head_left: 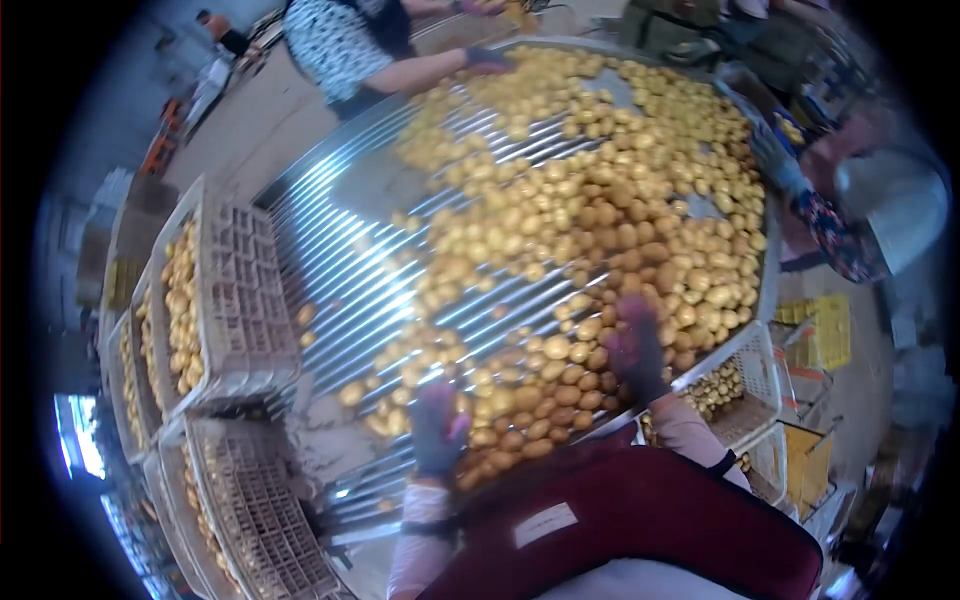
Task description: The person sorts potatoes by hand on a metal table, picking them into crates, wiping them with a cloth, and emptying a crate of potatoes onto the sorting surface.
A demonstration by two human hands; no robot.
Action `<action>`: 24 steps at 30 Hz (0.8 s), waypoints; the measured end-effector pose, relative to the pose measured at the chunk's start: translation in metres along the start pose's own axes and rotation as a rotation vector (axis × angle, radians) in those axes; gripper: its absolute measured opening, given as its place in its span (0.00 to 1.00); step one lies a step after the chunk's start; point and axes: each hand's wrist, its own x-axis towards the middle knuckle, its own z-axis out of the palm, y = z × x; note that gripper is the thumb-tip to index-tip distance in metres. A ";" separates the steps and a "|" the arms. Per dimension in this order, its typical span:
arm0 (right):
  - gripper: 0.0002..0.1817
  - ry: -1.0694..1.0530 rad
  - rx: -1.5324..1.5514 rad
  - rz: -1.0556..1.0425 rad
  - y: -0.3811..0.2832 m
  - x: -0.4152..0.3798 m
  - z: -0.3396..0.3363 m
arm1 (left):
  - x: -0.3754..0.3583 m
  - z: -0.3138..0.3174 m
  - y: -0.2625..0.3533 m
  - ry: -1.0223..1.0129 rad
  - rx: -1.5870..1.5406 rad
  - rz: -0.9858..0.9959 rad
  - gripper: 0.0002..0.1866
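a big round metal table (340,250) of ribbed steel fills the middle of the room, its rim curving from the far side round to the person's apron. a thick heap of yellow fruit (600,220) covers the right half and the near edge, piled right up to the rim there. the left part of the steel is mostly bare and shiny, with only a few stray fruits, so that side has the open room.

to the left, plastic crates (235,300) stand hard against the table's rim, partly filled with the same fruit, and another crate (745,385) sits just under the right rim.

across the table a co-worker's gloved hand (488,58) rests on the far edge of the heap.

the person's left hand (438,428), in a dark glove, lies on the fruit by the near rim; it is blurred and i cannot tell how the fingers stand. the right hand (636,348), also gloved, lies flat on the heap further in, fingers spread and pinching nothing.
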 end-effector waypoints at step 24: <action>0.47 -0.720 0.284 -0.325 -0.092 0.077 0.097 | 0.061 0.008 -0.013 -0.213 -0.253 -0.188 0.32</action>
